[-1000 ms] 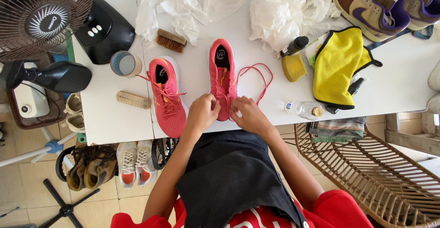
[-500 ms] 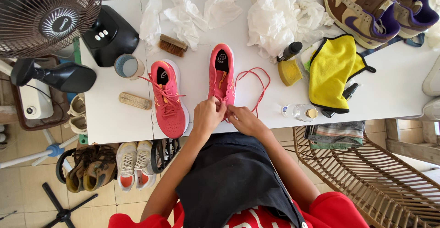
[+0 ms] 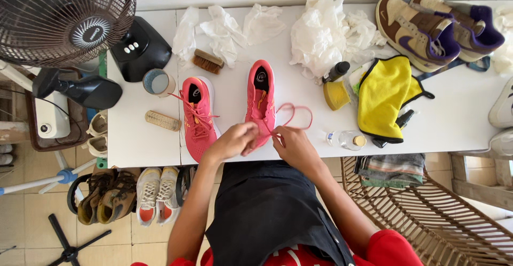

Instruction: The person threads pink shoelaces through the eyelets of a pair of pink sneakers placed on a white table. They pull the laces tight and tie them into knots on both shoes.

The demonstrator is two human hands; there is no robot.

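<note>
Both hands meet at the near edge of the white table (image 3: 443, 132), over the toe end of a pink shoe (image 3: 260, 98) that lies with its heel toward the far edge. The left hand (image 3: 233, 142) rests curled on the front of the shoe, fingers bent and pressed against it. The right hand (image 3: 293, 146) sits just beside it, its fingertips pinching the pink lace (image 3: 299, 111), which loops out to the right of the shoe and comes back to the fingers.

A second pink shoe (image 3: 196, 115), fully laced, lies just to the left, parallel to the first and also near the front edge. Left of that lies a small wooden brush (image 3: 162, 120), and behind it a roll of tape (image 3: 155, 82). A darker bristle brush (image 3: 207, 61) sits further back among crumpled white cloths (image 3: 326, 36) that run along the far edge.

To the right of the hands, a yellow cloth (image 3: 383, 98) is spread on the table, with a yellow sponge (image 3: 336, 94) and a dark-capped bottle (image 3: 335, 71) beside it, and a small clear bottle (image 3: 344, 139) lying on its side near the front edge. A brown and purple pair of sneakers (image 3: 427, 28) stands at the far right corner. A fan (image 3: 64, 17) hangs over the far left corner.
</note>
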